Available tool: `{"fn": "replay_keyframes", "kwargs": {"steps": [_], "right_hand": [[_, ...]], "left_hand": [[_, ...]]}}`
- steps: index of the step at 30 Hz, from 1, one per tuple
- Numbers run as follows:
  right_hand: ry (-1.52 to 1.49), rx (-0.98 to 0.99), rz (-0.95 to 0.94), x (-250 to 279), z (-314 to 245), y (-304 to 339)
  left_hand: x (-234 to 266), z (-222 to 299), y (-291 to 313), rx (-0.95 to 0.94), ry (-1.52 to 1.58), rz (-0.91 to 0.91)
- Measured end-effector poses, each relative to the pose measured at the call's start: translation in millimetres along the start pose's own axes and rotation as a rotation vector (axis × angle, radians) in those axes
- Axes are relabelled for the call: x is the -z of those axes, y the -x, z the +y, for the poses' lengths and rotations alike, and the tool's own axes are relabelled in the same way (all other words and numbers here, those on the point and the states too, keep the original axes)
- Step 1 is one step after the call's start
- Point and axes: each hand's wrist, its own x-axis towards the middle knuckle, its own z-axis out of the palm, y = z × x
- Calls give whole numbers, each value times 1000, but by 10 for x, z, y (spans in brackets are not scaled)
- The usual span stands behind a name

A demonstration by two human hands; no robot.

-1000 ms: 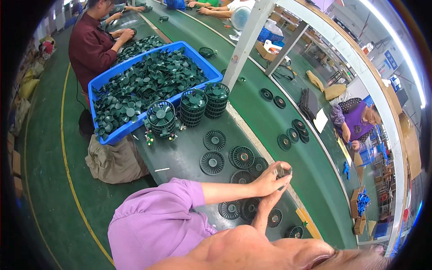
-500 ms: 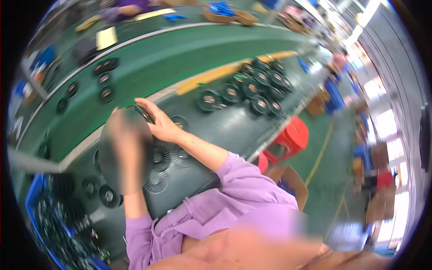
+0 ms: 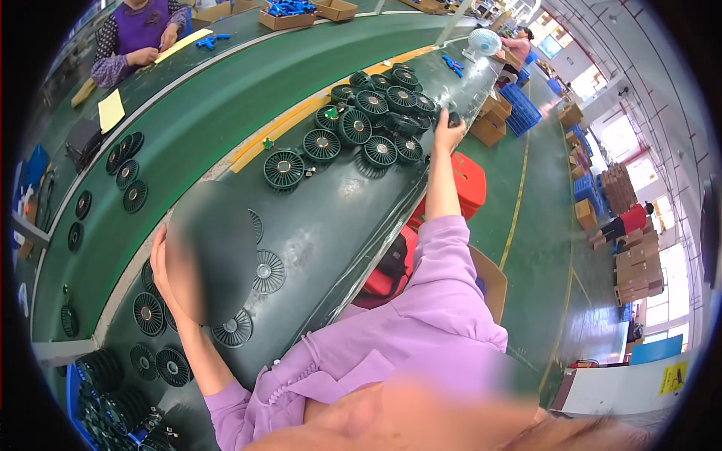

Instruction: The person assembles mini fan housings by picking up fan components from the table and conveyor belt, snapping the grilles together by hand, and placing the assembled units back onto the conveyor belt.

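Note:
My right hand is stretched out to the far right, at the table edge beside a heap of round black fan heads. Its fingers are closed around a small black part whose kind I cannot make out. My left hand stays over the near left of the table, its fingers curved at the edge of a blurred patch that hides most of it and whatever it touches. Round black fan grilles lie left of and below it, and paler see-through grilles lie to its right.
Green conveyor belt runs beyond the table, carrying several black fan pieces. A blue crate of black parts stands near left. Red stools are beside the table's right edge. A co-worker sits across the belt.
My right hand has left my left hand and reached far right to the fan heap, where it holds a black part. My left hand remains at the near left. The whole view has shifted.

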Motion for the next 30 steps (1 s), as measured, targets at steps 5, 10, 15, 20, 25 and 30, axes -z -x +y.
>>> {"fn": "replay_keyframes", "kwargs": {"steps": [5, 10, 15, 20, 25, 30], "right_hand": [[441, -356, -456, 17, 486, 552], [243, 199, -504, 68, 537, 475], [436, 336, -437, 272, 197, 288], [-172, 644, -620, -165, -1345, 1091], [-500, 531, -1170, -858, -2692, 2552], [-589, 828, -1429, -1839, -3657, 4259]], "left_hand": [[65, -85, 64, 79, -62, 9], [201, -148, 69, 79, -102, 41], [366, -233, 42, 60, -173, 47], [806, -430, 248, 157, -308, 127], [966, -622, 452, 114, -446, 221], [865, -691, 634, 75, -671, 234]]}}
